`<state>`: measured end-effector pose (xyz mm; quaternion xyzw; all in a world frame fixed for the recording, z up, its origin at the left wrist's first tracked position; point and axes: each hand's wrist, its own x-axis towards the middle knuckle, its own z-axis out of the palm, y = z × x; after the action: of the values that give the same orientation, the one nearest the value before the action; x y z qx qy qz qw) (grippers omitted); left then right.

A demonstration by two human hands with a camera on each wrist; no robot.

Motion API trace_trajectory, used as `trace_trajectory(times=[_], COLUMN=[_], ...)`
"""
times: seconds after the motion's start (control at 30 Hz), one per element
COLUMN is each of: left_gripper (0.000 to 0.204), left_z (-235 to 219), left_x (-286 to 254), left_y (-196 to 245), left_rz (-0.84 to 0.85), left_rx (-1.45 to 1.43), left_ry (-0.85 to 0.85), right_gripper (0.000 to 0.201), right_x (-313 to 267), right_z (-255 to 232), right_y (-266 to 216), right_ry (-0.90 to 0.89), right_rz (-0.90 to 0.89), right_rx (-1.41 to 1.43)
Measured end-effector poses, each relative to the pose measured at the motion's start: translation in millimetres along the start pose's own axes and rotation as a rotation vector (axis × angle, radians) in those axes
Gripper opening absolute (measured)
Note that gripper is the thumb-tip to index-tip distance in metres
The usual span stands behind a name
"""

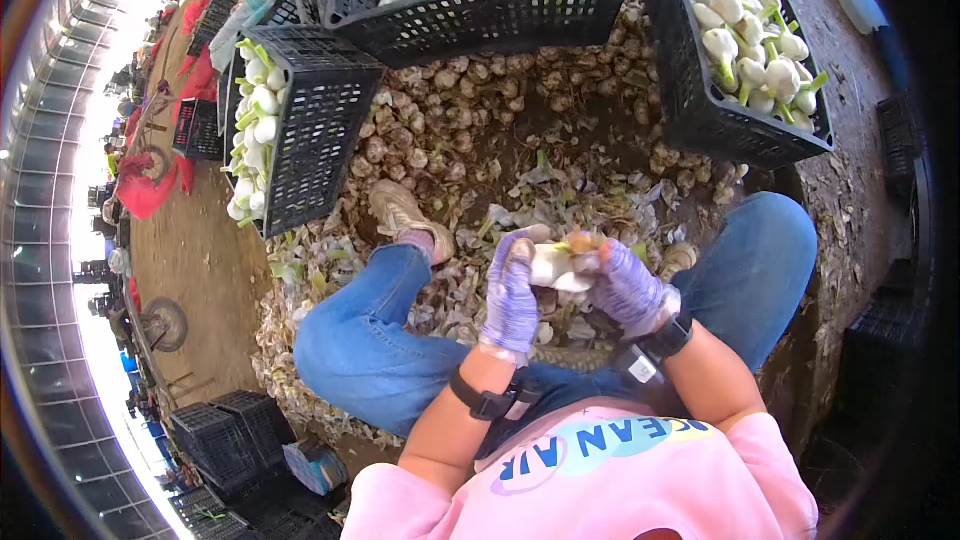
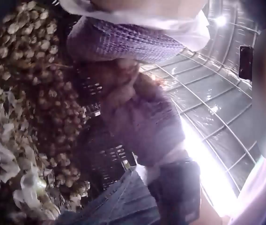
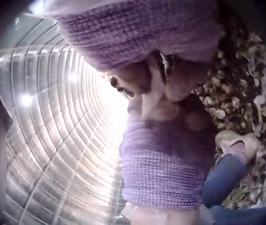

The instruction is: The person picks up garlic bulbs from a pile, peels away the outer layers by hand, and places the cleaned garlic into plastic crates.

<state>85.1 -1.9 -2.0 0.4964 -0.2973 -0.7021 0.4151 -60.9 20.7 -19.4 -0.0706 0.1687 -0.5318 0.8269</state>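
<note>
Over the lap, a white garlic bulb with a bit of green stem is held between two hands in purple knitted gloves with bare fingertips. The left hand grips it from the left, thumb up against the bulb. From the right, the right hand pinches it with curled fingers, a brownish, blurred bit showing at its fingertips. In the right wrist view, pale garlic shows between both hands' fingers, and a small dark piece juts out beside them. The left wrist view is dim, with the bulb mostly hidden by the hands.
Black crates of white trimmed garlic stand at the left, ahead and at the right. Untrimmed bulbs and loose skins cover the ground around the shoes. Stacked crates stand behind at the left.
</note>
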Motion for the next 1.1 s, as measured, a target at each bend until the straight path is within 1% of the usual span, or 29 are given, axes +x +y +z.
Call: trace_trajectory(times=[0.03, 0.1, 0.13, 0.17, 0.23, 0.27, 0.33, 0.37, 0.43, 0.47, 0.5, 0.57, 0.6, 0.63, 0.7, 0.73, 0.77, 0.83, 0.87, 0.9, 0.93, 0.97, 1.0, 1.03, 1.07, 1.1], left_gripper=[0.039, 0.04, 0.038, 0.038, 0.041, 0.041, 0.046, 0.046, 0.054, 0.058, 0.058, 0.063, 0.073, 0.073, 0.081, 0.08, 0.08, 0.074, 0.074, 0.075, 0.076, 0.076, 0.078, 0.08, 0.081, 0.081], left_z=[-2, -7, -6, -5, -7, -12, -24, -26, -27, -25, -23, -21, -23, -27, -35, -35, -34, -33, -35, -37, -38, -39, -40, -41, -41, -43], left_x=[5, 15, 18, 21, 24, 25, 27, 27, 24, 26, 23, 17, 11, 10, 8, 8, 7, 2, 1, 1, 1, -2, -4, -8, -8, -8], left_y=[-1, -5, -7, -6, -4, -9, -22, -23, -20, -15, -11, -5, -4, -3, -1, -1, 1, 7, 7, 6, 5, 7, 10, 12, 15, 16], left_rz=[-0.014, -0.167, -0.181, -0.188, -0.212, -0.215, -0.281, -0.281, -0.31, -0.246, -0.243, 0.028, -0.037, -0.035, 0.003, 0.094, 0.099, -0.064, -0.058, -0.066, -0.074, -0.066, -0.04, -0.016, 0.078, 0.09], left_rx=[0.0, -0.167, -0.223, -0.22, -0.23, -0.23, -0.52, -0.522, -0.605, -0.597, -0.602, 0.025, -0.28, -0.282, 0.051, 0.134, 0.13, -0.224, -0.228, -0.121, -0.015, -0.022, -0.02, -0.018, 0.068, 0.059], left_ry=[0.007, -0.044, -0.049, -0.045, -0.093, -0.084, -0.116, -0.111, -0.203, -0.299, -0.293, -0.18, -0.296, -0.295, -0.187, -0.165, -0.169, -0.333, -0.337, -0.311, -0.285, -0.29, -0.283, -0.275, -0.248, -0.251], right_gripper=[0.032, 0.036, 0.036, 0.036, 0.037, 0.037, 0.035, 0.035, 0.03, 0.026, 0.026, 0.027, 0.027, 0.027, 0.027, 0.027, 0.026, 0.024, 0.022, 0.022, 0.022, 0.022, 0.022, 0.026, 0.032, 0.039], right_x=[3, 8, 10, 12, 14, 14, 12, 13, 14, 14, 13, 14, 14, 14, 13, 13, 14, 10, 9, 10, 11, 12, 17, 17, 16, 16], right_z=[-6, -18, -15, -15, -17, -19, -24, -23, -18, -21, -18, -11, -12, -15, -18, -19, -18, -5, 0, -1, -5, -7, -6, -4, 5, 12], right_y=[-1, 0, 0, -1, 0, 2, 6, 5, 2, 3, 2, -2, -1, 0, 3, 4, 4, -3, -5, -7, -9, -11, -11, -22, -26, -28], right_ry=[0.011, 0.08, 0.193, 0.198, 0.214, 0.216, 0.294, 0.295, 0.201, 0.209, 0.21, 0.18, 0.178, 0.202, 0.224, 0.208, 0.192, 0.189, 0.188, 0.185, 0.214, 0.234, 0.261, 0.358, 0.377, 0.393], right_rz=[0.007, -0.002, -0.008, -0.007, -0.041, -0.034, -0.075, -0.07, -0.036, -0.016, -0.008, -0.072, -0.068, -0.074, -0.08, -0.071, -0.062, -0.046, -0.025, -0.027, -0.126, -0.222, -0.265, -0.31, -0.3, -0.293], right_rx=[0.009, 0.15, 0.212, 0.219, 0.297, 0.302, 0.44, 0.441, 0.404, 0.332, 0.33, 0.244, 0.241, 0.201, 0.157, 0.138, 0.118, 0.112, 0.111, 0.102, -0.475, -1.054, -0.088, -0.22, -0.351, -0.484])
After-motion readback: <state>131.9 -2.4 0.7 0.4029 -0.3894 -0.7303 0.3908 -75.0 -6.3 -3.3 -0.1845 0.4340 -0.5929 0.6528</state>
